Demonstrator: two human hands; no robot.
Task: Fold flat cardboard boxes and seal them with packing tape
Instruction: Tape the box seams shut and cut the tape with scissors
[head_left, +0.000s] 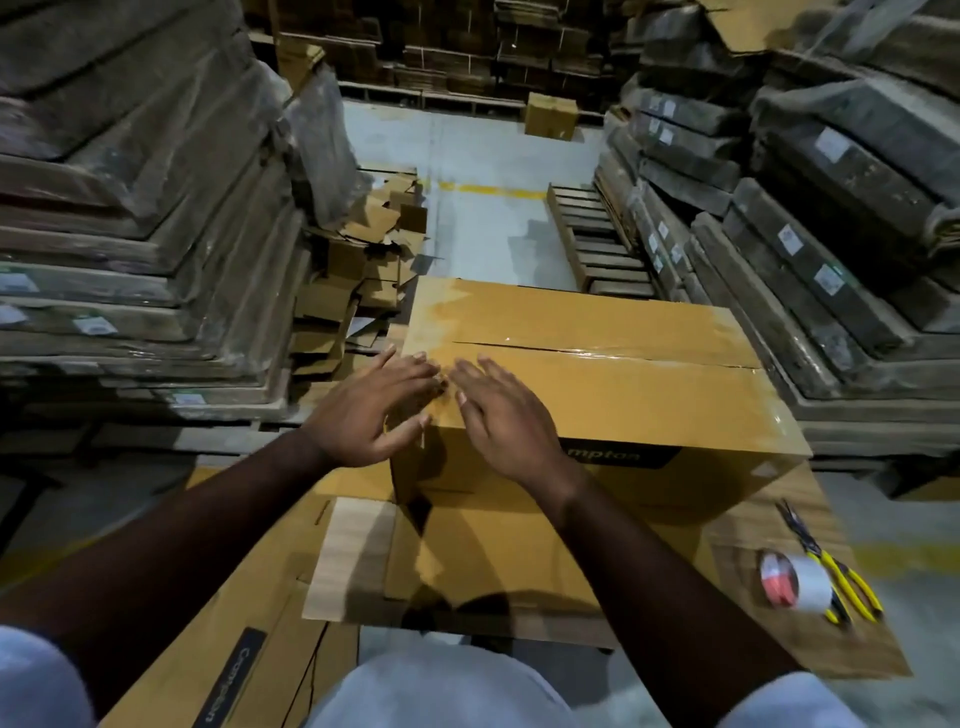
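Note:
A folded brown cardboard box (623, 395) stands in front of me, its top flaps closed and a shiny strip of clear tape along the centre seam. My left hand (371, 410) lies with straight fingers over the box's near left corner. Beside it, my right hand (501, 415) rests flat on the top near the same corner. Both hands hold nothing. A roll of packing tape (792, 579) lies on flat cardboard at the lower right, next to yellow-handled scissors (831, 566).
Flat cardboard sheets (260, 623) lie under and in front of the box. Tall wrapped stacks of flat boxes (130, 234) rise at the left and at the right (831, 208). Loose cardboard scraps (358, 280) pile up left of the box. A wooden pallet (597, 239) and a small box (551, 115) sit on the concrete floor beyond.

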